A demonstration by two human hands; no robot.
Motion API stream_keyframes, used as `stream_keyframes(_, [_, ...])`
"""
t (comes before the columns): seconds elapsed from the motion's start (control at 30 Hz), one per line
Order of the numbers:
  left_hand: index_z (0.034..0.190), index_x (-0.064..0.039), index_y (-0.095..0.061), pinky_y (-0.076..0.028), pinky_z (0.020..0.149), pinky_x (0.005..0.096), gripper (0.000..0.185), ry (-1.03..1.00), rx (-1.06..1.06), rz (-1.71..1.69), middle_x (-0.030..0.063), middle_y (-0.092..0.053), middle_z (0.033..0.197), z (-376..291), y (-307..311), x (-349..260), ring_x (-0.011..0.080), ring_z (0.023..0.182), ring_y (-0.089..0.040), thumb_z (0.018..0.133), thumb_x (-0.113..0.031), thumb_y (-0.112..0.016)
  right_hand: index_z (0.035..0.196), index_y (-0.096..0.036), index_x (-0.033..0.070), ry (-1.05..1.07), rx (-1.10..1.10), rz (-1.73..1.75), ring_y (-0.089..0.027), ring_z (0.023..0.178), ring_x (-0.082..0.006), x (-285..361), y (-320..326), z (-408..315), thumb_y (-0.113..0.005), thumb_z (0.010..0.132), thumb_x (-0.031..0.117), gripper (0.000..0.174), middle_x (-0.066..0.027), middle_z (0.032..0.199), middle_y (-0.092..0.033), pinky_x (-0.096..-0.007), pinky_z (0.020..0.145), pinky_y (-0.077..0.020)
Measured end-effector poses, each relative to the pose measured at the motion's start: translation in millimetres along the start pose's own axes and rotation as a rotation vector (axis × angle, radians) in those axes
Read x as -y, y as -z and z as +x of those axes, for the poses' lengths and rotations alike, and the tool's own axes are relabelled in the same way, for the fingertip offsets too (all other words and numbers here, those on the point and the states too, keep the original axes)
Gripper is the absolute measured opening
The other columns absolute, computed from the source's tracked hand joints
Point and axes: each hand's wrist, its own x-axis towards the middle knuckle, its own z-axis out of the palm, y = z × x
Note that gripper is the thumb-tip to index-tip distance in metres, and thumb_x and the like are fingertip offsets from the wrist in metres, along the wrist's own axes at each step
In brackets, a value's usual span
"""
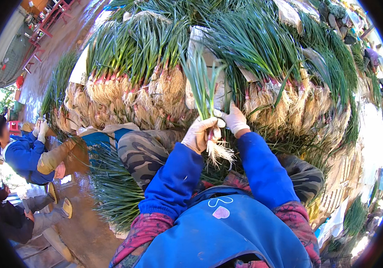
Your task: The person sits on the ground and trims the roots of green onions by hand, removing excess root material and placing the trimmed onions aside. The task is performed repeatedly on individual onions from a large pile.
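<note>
My left hand (pixel 201 134), in a pale glove, grips a small bunch of green garlic plants (pixel 204 97) by the lower stems. The leaves stand up away from me, and the pale stringy roots (pixel 219 151) hang out below the fingers. Close beside it is my right hand (pixel 235 120), also gloved, its thumb side by the left fingertips and the stems. Whether it pinches a leaf or stem is hidden. Beyond both hands lie bundled green garlic plants (pixel 134 57) with pinkish stem bases and root ends towards me; a similar heap (pixel 262 43) lies at the right.
A pale sack (pixel 208 63) lies between the heaps. More leafy plants (pixel 116 187) lie left of my camouflage-trousered legs (pixel 144 154), beside a blue printed bag (pixel 102 140). At the left sit a person in blue (pixel 24 154) and another in dark clothing (pixel 14 214). Red stools (pixel 34 60) stand beyond.
</note>
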Motion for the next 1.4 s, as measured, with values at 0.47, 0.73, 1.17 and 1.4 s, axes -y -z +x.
stream_keyframes(0.47, [0.125, -0.006, -0.057, -0.043, 0.051, 0.0244, 0.033, 0.1, -0.245, 0.029, 0.0011, -0.059, 0.073, 23, 29, 17, 0.0113, 0.056, -0.052, 0.095, -0.016, -0.065, 0.128, -0.062, 0.007, 0.361, 0.063, 0.034, -0.066, 0.096, -0.0392, -51, 27, -71, -0.061, 0.091, 0.028, 0.043, -0.022, 0.1, -0.068, -0.0459, 0.084, -0.0537])
stream_keyframes(0.73, [0.123, -0.008, -0.06, -0.043, 0.051, 0.0256, 0.032, 0.134, -0.229, 0.066, 0.0012, -0.059, 0.07, 20, 41, 19, 0.0118, 0.055, -0.053, 0.093, -0.016, -0.065, 0.139, -0.052, 0.005, 0.051, -0.237, -0.211, -0.061, 0.111, -0.0416, -17, 35, -7, -0.062, 0.087, 0.021, 0.055, -0.0222, 0.12, -0.065, -0.045, 0.097, -0.048])
stream_keyframes(1.17, [0.12, -0.008, -0.061, -0.047, 0.054, 0.0249, 0.029, 0.132, -0.283, 0.132, 0.0051, -0.066, 0.084, 24, 31, 27, 0.0138, 0.063, -0.06, 0.093, -0.016, -0.068, 0.141, -0.051, 0.001, 0.23, -0.09, 0.282, -0.063, 0.117, -0.0276, -23, 38, -8, -0.058, 0.096, 0.018, 0.048, -0.0206, 0.132, -0.062, -0.0354, 0.1, -0.0476])
stream_keyframes(1.4, [0.117, -0.008, -0.061, -0.052, 0.056, 0.0275, 0.026, 0.088, -0.252, 0.114, 0.0056, -0.066, 0.081, 28, 39, 29, 0.0166, 0.066, -0.064, 0.092, -0.012, -0.068, 0.11, -0.066, 0.004, 0.004, -0.103, -0.112, -0.065, 0.099, -0.0395, -2, 52, 2, -0.061, 0.09, 0.036, 0.038, -0.0203, 0.103, -0.069, -0.0469, 0.086, -0.051])
